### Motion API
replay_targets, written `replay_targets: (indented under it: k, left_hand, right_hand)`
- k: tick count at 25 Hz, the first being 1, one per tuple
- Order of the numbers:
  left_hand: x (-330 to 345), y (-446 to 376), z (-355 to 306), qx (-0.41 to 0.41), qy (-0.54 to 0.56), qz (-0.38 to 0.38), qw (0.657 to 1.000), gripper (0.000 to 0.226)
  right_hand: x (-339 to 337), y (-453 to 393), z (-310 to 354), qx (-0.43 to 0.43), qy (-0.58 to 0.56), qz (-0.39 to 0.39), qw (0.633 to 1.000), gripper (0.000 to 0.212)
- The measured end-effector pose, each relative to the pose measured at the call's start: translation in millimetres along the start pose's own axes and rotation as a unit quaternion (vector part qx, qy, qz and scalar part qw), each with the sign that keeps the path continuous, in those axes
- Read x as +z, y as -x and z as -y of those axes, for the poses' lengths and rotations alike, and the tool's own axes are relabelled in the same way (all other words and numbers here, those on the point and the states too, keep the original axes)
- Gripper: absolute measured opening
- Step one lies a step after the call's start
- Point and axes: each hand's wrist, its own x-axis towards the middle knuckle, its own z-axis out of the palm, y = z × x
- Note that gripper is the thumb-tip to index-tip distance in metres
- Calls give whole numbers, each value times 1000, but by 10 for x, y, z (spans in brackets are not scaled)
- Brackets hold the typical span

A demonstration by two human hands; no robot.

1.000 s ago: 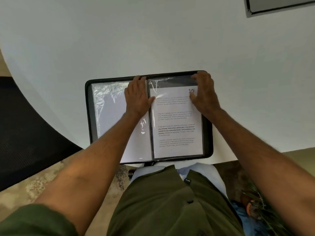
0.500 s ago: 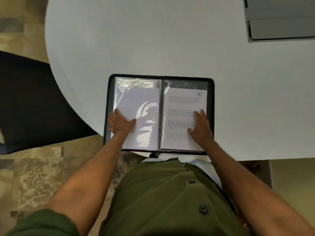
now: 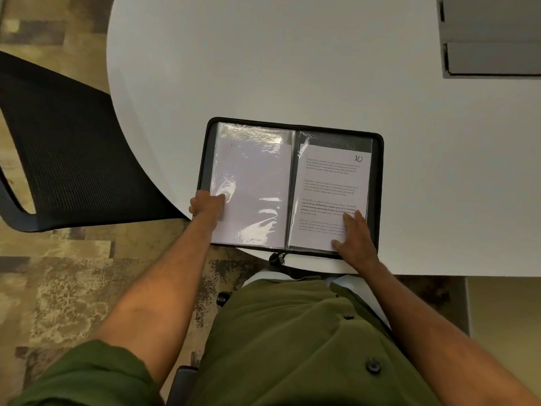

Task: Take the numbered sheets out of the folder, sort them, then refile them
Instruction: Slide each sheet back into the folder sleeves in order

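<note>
Apparently refiling is ending: left hand (image 3: pixel 207 206) is gripping the folder (image 3: pixel 379 183) edge, right hand (image 3: pixel 355 240) is pressing flat on sheet 10 (image 3: pixel 332 183).

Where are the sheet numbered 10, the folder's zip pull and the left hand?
sheet numbered 10 (image 3: pixel 330 183): head view, on its printed text, upper half.
zip pull (image 3: pixel 276 258): head view, on the black pull at the folder's near edge.
left hand (image 3: pixel 206 205): head view, on its back.
</note>
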Motion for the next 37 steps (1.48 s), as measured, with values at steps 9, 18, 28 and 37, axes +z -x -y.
replay_targets:
  k: [9, 18, 28, 37]
  left_hand:
    - [-281, 217, 20, 67, 184, 131, 972, 12]
    - [-264, 951, -336, 90, 302, 313, 896, 18]
    - [1531, 1855, -954, 158, 96, 314, 931, 14]
    - [2001, 1947, -602, 286, -64, 295, 909, 27]
  right_hand:
    - [-145, 22, 67, -29, 7, -12, 999, 60]
    - [-368, -1, -105, -30, -70, 37, 996, 56]
    - [-817, -76, -240, 29, -312, 71, 947, 48]
    - [-679, -37, -481, -44, -135, 105, 984, 65]
